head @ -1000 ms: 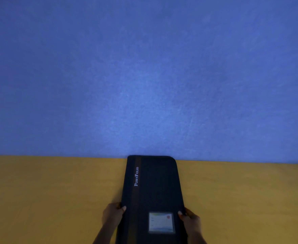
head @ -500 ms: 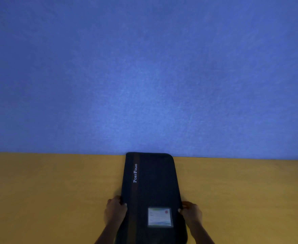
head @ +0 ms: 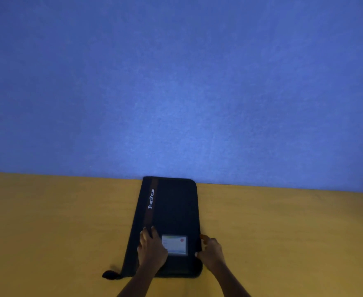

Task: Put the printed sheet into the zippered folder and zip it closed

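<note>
Your black zippered folder [head: 172,219] lies flat and closed on the yellow tabletop [head: 58,221] at lower centre of the frame, its far end touching the blue wall [head: 176,82]. White "PortFolio" lettering [head: 151,198] runs along a brownish stripe near its left side. Your left hand [head: 151,249] rests palm-down on the cover, fingers released and spread, just beside the clear card window [head: 174,245]. Your right hand [head: 210,251] pinches the folder's right edge. A dark tab [head: 111,275] sticks out at the folder's lower-left corner.
</note>
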